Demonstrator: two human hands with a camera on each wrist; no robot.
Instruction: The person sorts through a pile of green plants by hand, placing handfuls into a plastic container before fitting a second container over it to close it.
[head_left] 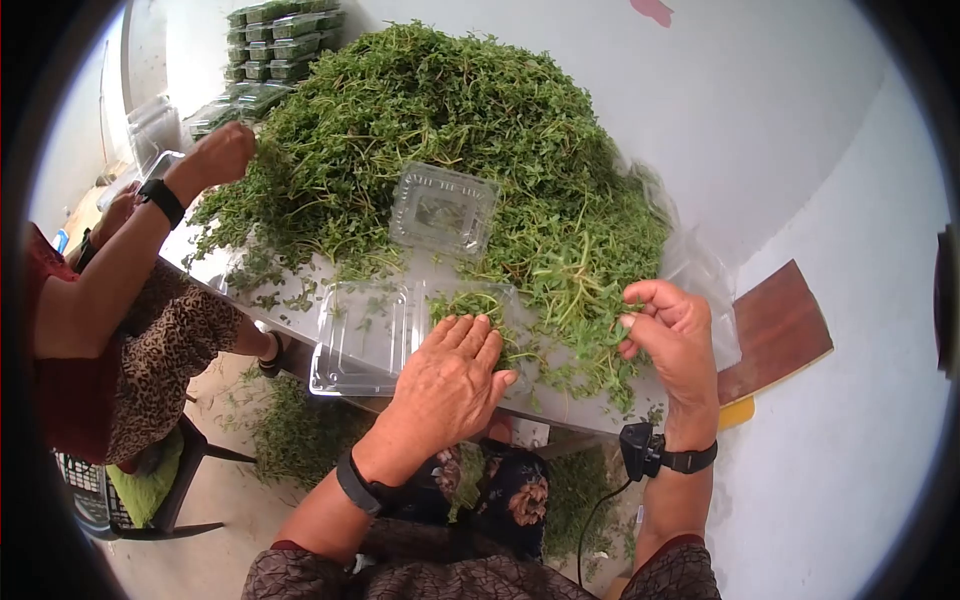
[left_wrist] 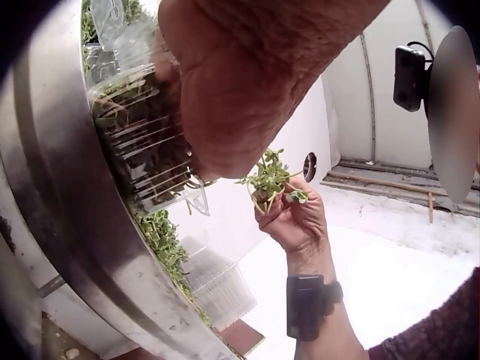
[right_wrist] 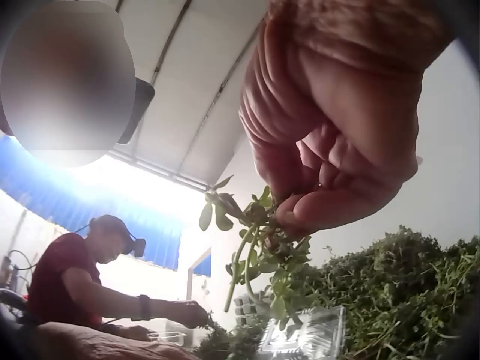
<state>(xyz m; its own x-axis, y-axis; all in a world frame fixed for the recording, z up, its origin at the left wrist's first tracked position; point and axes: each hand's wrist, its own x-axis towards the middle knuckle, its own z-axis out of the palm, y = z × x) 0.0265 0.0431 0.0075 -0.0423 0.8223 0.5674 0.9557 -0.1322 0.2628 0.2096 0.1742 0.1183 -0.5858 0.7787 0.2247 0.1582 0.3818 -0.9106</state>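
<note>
Currently, in the head view, the hands are apart: the left hand (head_left: 450, 372) lies flat on greens (head_left: 480, 303) in an open plastic box (head_left: 362, 340) on the desk (head_left: 548, 404); the right hand (head_left: 675, 328) pinches beside the leafy pile (head_left: 470, 120). In the left wrist view, the right hand grips a sprig (left_wrist: 268, 178), clear of the box. In the right wrist view, the sprig hangs below the fingertips; a second person (right_wrist: 69, 276) sits beyond.

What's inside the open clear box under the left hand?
Leafy sprigs show inside the clear box beside the left hand, and through the box's ribbed side in the left wrist view. What lies directly beneath the hand is covered and cannot be seen.
</note>
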